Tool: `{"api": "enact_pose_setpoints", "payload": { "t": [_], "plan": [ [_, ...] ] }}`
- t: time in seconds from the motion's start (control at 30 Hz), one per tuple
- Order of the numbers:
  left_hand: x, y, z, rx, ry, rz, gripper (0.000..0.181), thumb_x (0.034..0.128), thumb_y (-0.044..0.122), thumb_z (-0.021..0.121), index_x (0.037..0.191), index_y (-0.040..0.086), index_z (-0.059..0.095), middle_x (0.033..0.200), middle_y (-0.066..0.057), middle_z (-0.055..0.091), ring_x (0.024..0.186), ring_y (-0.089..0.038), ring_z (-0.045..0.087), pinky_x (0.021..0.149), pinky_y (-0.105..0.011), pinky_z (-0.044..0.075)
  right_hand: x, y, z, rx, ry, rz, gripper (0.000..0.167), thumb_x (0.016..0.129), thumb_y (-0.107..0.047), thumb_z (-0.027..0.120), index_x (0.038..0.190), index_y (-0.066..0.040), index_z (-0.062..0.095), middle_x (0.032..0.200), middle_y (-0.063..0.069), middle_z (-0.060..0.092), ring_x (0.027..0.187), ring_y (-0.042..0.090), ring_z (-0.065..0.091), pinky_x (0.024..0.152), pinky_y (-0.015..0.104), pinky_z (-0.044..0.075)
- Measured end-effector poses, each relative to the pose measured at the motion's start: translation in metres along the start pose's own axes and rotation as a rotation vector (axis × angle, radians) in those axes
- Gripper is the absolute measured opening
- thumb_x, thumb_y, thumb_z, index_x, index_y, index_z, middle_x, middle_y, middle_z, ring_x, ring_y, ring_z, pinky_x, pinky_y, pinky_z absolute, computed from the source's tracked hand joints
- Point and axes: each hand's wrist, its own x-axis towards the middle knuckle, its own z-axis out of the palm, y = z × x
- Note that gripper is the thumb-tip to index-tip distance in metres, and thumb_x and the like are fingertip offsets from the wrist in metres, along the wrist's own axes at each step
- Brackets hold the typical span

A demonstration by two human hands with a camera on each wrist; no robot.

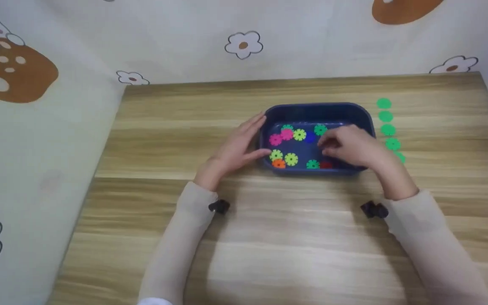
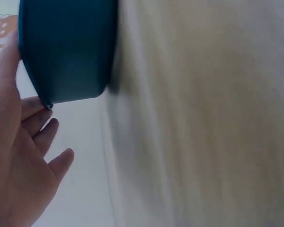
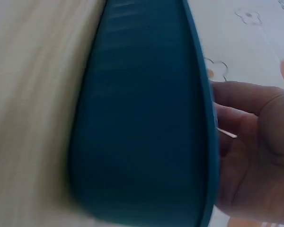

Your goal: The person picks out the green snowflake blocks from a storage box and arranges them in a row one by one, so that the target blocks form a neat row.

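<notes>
A dark blue plastic tray (image 1: 317, 171) stands on the table with several notched plastic discs inside. Among these are a pink disc (image 1: 275, 139), a yellow disc (image 1: 291, 159), an orange disc (image 1: 278, 163) and a blue disc (image 1: 310, 137). At the tray's left end, my left hand (image 1: 239, 146) touches the rim with thumb and fingers spread. My right hand (image 1: 352, 146) reaches into the tray's right half, its bent fingers and thumb slightly apart, with no disc visible between them. In the right wrist view the tray wall (image 3: 142, 113) hides its fingertips.
Several green discs (image 1: 386, 116) form a column on the table right of the tray; the nearest is partly covered by my right forearm. The wood-grain table (image 1: 176, 127) meets a patterned wall (image 1: 184, 42) at the back. A dark wrist camera sits at each cuff.
</notes>
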Motion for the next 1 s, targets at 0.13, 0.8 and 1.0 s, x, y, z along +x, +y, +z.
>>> {"api": "enact_pose_setpoints", "payload": {
  "t": [0.13,0.8,1.0],
  "plan": [
    [0.002,-0.004,0.006,0.047,-0.053,-0.014,0.088,0.0928,0.056,0.061,0.161,0.018,0.02,0.169,-0.001,0.014,0.156,-0.024,0.015,0.128,-0.043,0.015,0.009,-0.002,0.02,-0.067,-0.1,0.034,0.025,0.091,-0.013,0.07,0.115,-0.005,0.073,0.111,0.014,0.074,0.101,0.027,0.068,0.092,0.048,0.056],
    [-0.009,-0.023,0.02,0.039,0.006,-0.052,0.087,0.0924,0.051,0.065,0.159,0.015,0.024,0.168,-0.005,0.02,0.155,-0.028,0.02,0.127,-0.046,0.018,0.037,0.025,0.055,0.122,-0.327,-0.167,0.024,0.098,-0.026,0.063,0.105,-0.01,0.079,0.101,0.004,0.077,0.08,0.006,0.058,0.077,0.023,0.051],
    [-0.005,-0.022,0.02,0.034,0.01,-0.014,0.088,0.0916,0.05,0.066,0.158,0.01,0.026,0.167,-0.007,0.022,0.154,-0.029,0.021,0.127,-0.046,0.018,0.033,0.031,0.051,0.199,-0.278,-0.178,0.02,0.098,-0.016,0.062,0.105,-0.008,0.078,0.102,0.006,0.077,0.086,0.006,0.06,0.081,0.022,0.052]
  ]
}}
